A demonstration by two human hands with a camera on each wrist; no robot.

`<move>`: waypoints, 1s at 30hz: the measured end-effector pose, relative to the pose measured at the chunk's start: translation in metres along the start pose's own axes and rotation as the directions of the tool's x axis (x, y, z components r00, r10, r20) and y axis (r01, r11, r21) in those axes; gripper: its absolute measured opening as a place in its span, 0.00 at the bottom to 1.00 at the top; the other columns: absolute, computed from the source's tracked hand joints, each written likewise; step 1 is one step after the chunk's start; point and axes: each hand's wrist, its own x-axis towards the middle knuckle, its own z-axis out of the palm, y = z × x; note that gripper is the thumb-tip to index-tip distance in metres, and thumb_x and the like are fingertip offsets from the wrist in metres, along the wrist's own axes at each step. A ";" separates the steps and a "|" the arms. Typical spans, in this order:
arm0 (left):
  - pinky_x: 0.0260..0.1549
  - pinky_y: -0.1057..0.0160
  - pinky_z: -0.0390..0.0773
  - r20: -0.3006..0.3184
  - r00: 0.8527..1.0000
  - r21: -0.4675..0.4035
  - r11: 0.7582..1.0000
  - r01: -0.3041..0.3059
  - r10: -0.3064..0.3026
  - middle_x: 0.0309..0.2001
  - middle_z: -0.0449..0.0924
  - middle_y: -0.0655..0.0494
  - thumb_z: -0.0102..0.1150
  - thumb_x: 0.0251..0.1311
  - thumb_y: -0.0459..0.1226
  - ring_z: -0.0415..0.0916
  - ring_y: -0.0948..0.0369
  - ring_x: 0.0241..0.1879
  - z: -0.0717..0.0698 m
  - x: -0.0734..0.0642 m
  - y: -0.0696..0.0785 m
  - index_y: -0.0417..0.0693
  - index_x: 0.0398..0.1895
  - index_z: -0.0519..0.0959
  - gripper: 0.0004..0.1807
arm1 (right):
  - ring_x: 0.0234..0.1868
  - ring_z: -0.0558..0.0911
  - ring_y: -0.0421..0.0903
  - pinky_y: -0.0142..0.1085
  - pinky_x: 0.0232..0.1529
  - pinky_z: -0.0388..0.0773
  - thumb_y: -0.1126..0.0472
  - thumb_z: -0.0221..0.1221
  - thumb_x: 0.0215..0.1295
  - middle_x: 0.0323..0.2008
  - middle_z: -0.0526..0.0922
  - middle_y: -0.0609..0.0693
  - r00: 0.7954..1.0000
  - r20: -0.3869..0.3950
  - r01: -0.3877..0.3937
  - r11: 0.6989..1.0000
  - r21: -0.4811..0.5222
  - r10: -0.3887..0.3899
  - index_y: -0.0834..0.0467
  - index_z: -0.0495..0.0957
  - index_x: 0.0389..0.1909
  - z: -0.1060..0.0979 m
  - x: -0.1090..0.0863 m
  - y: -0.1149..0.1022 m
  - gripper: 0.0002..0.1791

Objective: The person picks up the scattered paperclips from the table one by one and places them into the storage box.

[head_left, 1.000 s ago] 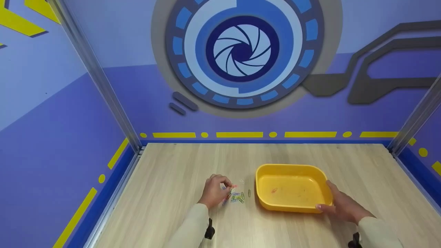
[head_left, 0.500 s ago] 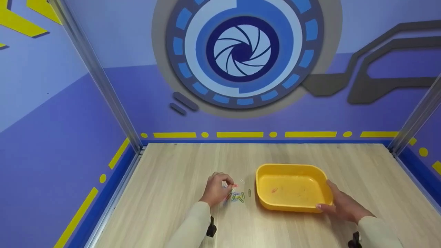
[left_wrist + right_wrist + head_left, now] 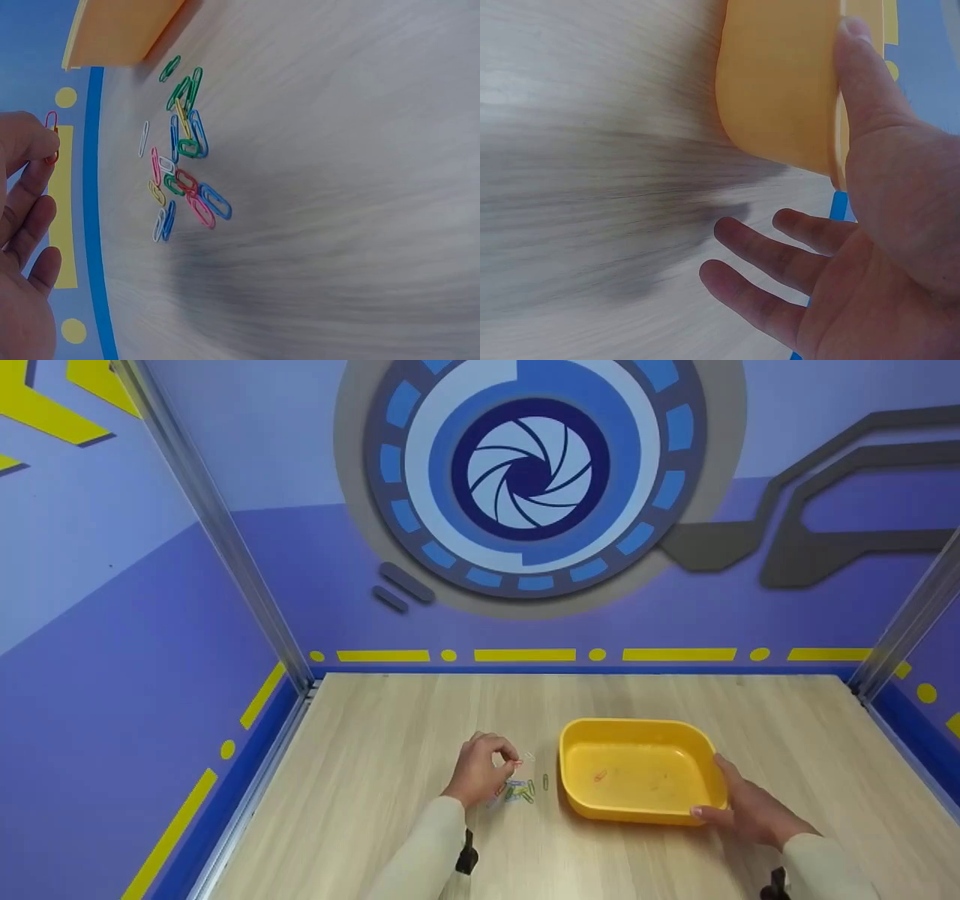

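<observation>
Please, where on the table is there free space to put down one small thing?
Bare table lies left of the left hand, behind the yellow tray up to the back wall, and in front of the tray, between the sleeves. Crowded: between left hand and tray, where paper clips lie scattered.

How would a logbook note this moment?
left hand: pinches red paper clip; right hand: touches yellow tub; another clip: in tub; more clips: on table

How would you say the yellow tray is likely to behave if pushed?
The yellow tray would probably slide rather than tip, being wide and low. It looks fairly light, with thin walls, and its glossy surface might be slightly slippery.
</observation>
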 end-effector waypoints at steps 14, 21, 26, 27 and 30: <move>0.48 0.59 0.66 0.021 0.999 0.016 1.000 0.024 -0.025 0.31 0.76 0.71 0.61 0.52 0.37 0.68 0.69 0.39 0.002 0.007 0.011 0.59 0.28 0.80 0.03 | 0.65 0.53 0.69 0.63 0.59 0.48 0.29 0.57 0.44 0.68 0.46 0.68 0.999 0.029 -0.032 0.999 0.019 0.032 0.60 0.27 0.69 -0.002 0.001 -0.004 0.67; 0.47 0.61 0.65 0.026 0.998 0.035 0.998 0.048 -0.049 0.30 0.76 0.72 0.61 0.52 0.38 0.66 0.70 0.39 0.004 0.007 0.013 0.60 0.28 0.80 0.04 | 0.65 0.53 0.69 0.63 0.59 0.48 0.29 0.57 0.43 0.68 0.46 0.68 0.999 0.029 -0.039 0.999 0.020 0.038 0.60 0.27 0.69 -0.001 0.002 -0.002 0.67; 0.46 0.61 0.66 0.035 0.998 0.029 0.998 0.050 -0.051 0.31 0.75 0.72 0.61 0.52 0.38 0.66 0.69 0.39 0.004 0.010 0.015 0.60 0.29 0.80 0.04 | 0.64 0.54 0.69 0.64 0.59 0.47 0.29 0.57 0.43 0.68 0.46 0.69 0.998 0.035 -0.057 0.998 0.032 0.056 0.60 0.26 0.69 -0.002 0.001 -0.001 0.67; 0.47 0.60 0.66 0.036 0.999 0.030 0.999 0.040 -0.041 0.30 0.75 0.72 0.61 0.52 0.38 0.66 0.69 0.39 0.004 0.010 0.016 0.60 0.29 0.81 0.04 | 0.64 0.54 0.69 0.64 0.59 0.47 0.29 0.57 0.43 0.68 0.46 0.69 0.998 0.034 -0.051 0.998 0.028 0.050 0.60 0.27 0.69 -0.002 0.001 -0.001 0.67; 0.49 0.59 0.66 0.034 0.999 0.039 0.999 0.011 -0.012 0.30 0.75 0.73 0.61 0.52 0.38 0.67 0.69 0.38 0.004 0.012 0.017 0.60 0.28 0.81 0.04 | 0.63 0.55 0.69 0.64 0.59 0.49 0.27 0.56 0.42 0.67 0.47 0.70 0.999 0.035 -0.039 0.999 0.017 0.039 0.61 0.27 0.69 -0.002 0.000 -0.001 0.68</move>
